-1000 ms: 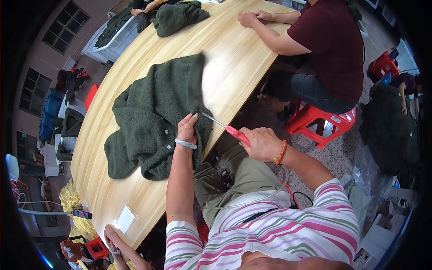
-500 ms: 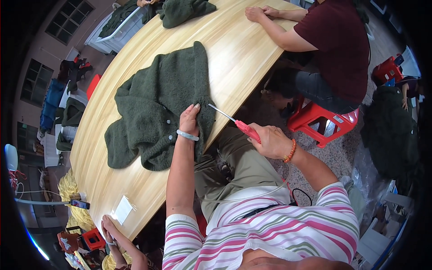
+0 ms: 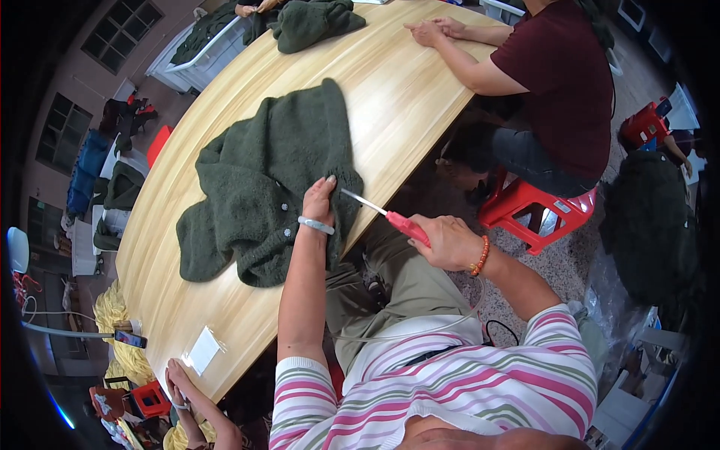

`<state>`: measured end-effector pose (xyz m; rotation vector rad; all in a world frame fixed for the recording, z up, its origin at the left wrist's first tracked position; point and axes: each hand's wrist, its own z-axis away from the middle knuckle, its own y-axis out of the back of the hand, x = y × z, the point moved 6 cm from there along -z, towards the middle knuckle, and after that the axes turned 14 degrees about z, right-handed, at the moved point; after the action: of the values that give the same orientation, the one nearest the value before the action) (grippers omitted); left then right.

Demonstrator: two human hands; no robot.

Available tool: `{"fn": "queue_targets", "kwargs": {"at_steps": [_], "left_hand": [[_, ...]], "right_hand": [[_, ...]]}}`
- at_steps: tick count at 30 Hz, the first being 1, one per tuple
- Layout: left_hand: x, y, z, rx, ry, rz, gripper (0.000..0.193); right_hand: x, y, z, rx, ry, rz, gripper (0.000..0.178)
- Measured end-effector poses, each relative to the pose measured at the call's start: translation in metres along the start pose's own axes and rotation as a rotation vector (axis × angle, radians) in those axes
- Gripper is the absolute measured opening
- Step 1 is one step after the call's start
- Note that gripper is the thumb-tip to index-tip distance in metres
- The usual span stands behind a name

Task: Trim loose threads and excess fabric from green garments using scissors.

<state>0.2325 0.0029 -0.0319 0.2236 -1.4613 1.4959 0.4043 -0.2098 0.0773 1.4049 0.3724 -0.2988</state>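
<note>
A dark green fuzzy knit cardigan [image 3: 255, 172] with shiny buttons lies bunched on the table, its near right edge at the table's edge. My left hand [image 3: 319, 199] is closed, thumb and fingers pinching a fold of it. In my right hand [image 3: 448, 242] I grip the red handle of a screwdriver-like tool [image 3: 405, 226]. Its thin metal shaft points up and left, and the tip is at the cardigan just right of my left fingers. Whether the tip touches the knit I cannot tell.
The pale wooden table [image 3: 405, 90] curves away to the left. A co-worker in a dark red shirt [image 3: 562, 82] sits on a red stool [image 3: 540, 214] at the right. Another green garment [image 3: 315, 26] lies at the far end. A white packet [image 3: 202, 350] is near another person's hands [image 3: 178, 382].
My right hand and the tool have shifted slightly left and down, so the tip sits nearer my left fingers. My left hand still pinches the cardigan.
</note>
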Motion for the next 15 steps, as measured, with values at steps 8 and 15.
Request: {"fn": "queue_targets", "kwargs": {"at_steps": [8, 15], "left_hand": [[0.026, -0.027, 0.028, 0.139, -0.341, -0.614, 0.046], [0.021, -0.083, 0.176, 0.021, -0.655, -1.709, 0.072]], "right_hand": [[0.020, 0.004, 0.011, 0.117, -0.053, -0.045, 0.031], [0.031, -0.004, 0.022, 0.116, -0.103, -0.083, 0.033]]}}
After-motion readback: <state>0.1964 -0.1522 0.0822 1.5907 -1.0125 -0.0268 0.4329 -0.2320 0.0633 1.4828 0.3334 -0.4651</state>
